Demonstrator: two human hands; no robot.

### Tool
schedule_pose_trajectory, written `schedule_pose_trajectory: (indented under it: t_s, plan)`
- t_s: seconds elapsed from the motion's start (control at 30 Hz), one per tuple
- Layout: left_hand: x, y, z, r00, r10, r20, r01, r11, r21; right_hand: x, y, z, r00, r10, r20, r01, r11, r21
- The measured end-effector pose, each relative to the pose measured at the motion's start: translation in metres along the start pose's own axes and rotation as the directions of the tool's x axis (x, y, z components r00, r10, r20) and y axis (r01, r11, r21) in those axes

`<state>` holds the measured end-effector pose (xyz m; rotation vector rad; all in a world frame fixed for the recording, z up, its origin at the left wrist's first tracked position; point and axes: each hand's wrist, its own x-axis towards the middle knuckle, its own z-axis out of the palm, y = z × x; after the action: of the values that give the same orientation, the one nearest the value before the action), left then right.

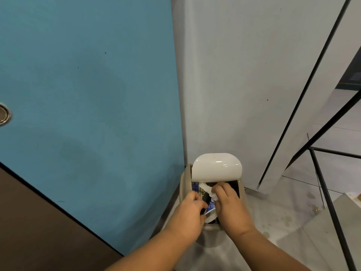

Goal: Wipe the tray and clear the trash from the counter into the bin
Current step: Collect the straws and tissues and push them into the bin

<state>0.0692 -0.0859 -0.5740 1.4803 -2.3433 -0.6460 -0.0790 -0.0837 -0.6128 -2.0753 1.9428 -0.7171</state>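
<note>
Your hands meet over the open bin (185, 185), which stands on the floor against the grey wall (244, 85), beside the blue door (88, 85), with its white lid (216, 167) tipped up. Your right hand (229, 205) has its fingers pinched on a crumpled tissue (205, 187) over the opening. Your left hand (190, 208) has its fingers curled round a white scrap (210, 215) at the bin's near rim.

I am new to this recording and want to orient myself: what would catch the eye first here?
The left hand and right hand meet low in the centre over the open beige bin, its white lid tipped up; the right hand pinches a white tissue. A large blue panel fills the left side.
</note>
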Motion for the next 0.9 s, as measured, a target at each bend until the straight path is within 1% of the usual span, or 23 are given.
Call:
schedule_pose_trajectory:
  t_s: [0.03, 0.07, 0.1, 0.13, 0.17, 0.2, 0.27, 0.33, 0.37, 0.43, 0.47, 0.5, 0.53, 0.6, 0.67, 0.77, 0.8, 0.83, 0.9]
  plan:
    - [0.0, 0.0, 0.0, 1.0, 0.0, 0.003, 0.0, 1.0, 0.001, 0.002, -0.001, -0.003, 1.0, 0.009, 0.007, -0.009, 1.0, -0.026]
    - [0.0, 0.0, -0.001, 1.0, 0.001, 0.006, -0.001, 1.0, 0.002, 0.003, 0.0, -0.005, 1.0, -0.013, -0.004, 0.012, 0.997, -0.082]
    - [0.0, 0.0, -0.001, 1.0, 0.002, 0.008, -0.002, 1.0, 0.001, 0.005, 0.002, -0.006, 0.999, -0.025, -0.037, 0.02, 0.991, -0.129]
    - [0.0, 0.0, -0.001, 1.0, 0.001, 0.01, -0.001, 1.0, -0.002, 0.005, 0.004, -0.007, 0.998, -0.025, -0.056, 0.016, 0.988, -0.155]
    - [0.0, 0.001, -0.001, 1.0, 0.001, 0.01, -0.001, 1.0, -0.003, 0.003, 0.001, -0.011, 0.999, 0.0, -0.039, -0.006, 0.988, -0.155]
    - [0.0, 0.001, -0.001, 1.0, 0.001, 0.011, -0.001, 1.0, -0.002, 0.003, 0.001, -0.011, 0.999, 0.04, -0.025, -0.043, 0.991, -0.126]
    - [0.0, 0.001, -0.001, 1.0, 0.0, 0.014, 0.0, 1.0, 0.001, 0.004, -0.002, -0.013, 0.991, 0.132, -0.019, -0.132, 0.991, 0.0]
    - [0.001, 0.002, -0.002, 1.0, -0.003, 0.016, 0.002, 1.0, 0.002, 0.005, 0.0, -0.012, 0.986, 0.167, -0.009, -0.165, 0.98, 0.112]
    - [0.0, 0.002, -0.002, 1.0, -0.002, 0.015, 0.002, 1.0, 0.001, 0.006, 0.001, -0.01, 0.986, 0.168, 0.013, -0.168, 0.98, 0.102]
    - [0.0, 0.002, -0.003, 1.0, 0.003, 0.01, -0.003, 1.0, -0.001, 0.005, 0.002, -0.008, 0.989, 0.134, 0.054, -0.136, 0.99, 0.03]
    - [0.0, 0.003, -0.003, 1.0, 0.005, 0.007, -0.005, 1.0, -0.002, 0.004, 0.004, -0.005, 0.992, 0.115, 0.049, -0.115, 0.993, 0.006]
    - [0.0, 0.003, -0.003, 1.0, 0.007, 0.006, -0.007, 1.0, -0.002, 0.002, 0.003, -0.005, 0.993, 0.1, 0.057, -0.1, 0.995, 0.002]
    - [0.0, 0.003, -0.003, 1.0, 0.007, 0.007, -0.007, 1.0, -0.001, 0.003, 0.001, -0.004, 0.993, 0.098, 0.068, -0.1, 0.994, 0.038]
    - [0.0, 0.003, -0.003, 1.0, 0.003, 0.005, -0.003, 1.0, 0.0, 0.005, 0.002, -0.001, 0.987, 0.119, 0.107, -0.127, 0.989, 0.073]
    - [0.0, 0.003, -0.003, 1.0, 0.002, 0.005, -0.002, 1.0, 0.004, 0.006, 0.003, 0.003, 0.977, 0.138, 0.161, -0.132, 0.99, -0.046]
    - [-0.001, 0.003, -0.004, 1.0, 0.003, 0.011, -0.004, 1.0, 0.007, 0.005, 0.003, 0.003, 0.984, 0.084, 0.158, -0.046, 0.973, -0.226]
    - [-0.001, 0.003, -0.004, 1.0, -0.001, 0.013, 0.0, 1.0, 0.006, 0.004, 0.003, 0.0, 0.987, 0.073, 0.145, -0.034, 0.966, -0.255]
    - [-0.001, 0.003, -0.005, 1.0, -0.004, 0.014, 0.004, 1.0, 0.006, 0.003, 0.003, -0.001, 0.992, 0.075, 0.098, -0.048, 0.965, -0.258]
    - [0.0, 0.003, -0.005, 1.0, -0.008, 0.011, 0.008, 1.0, 0.004, 0.003, 0.003, -0.003, 0.996, 0.07, 0.046, -0.061, 0.982, -0.177]
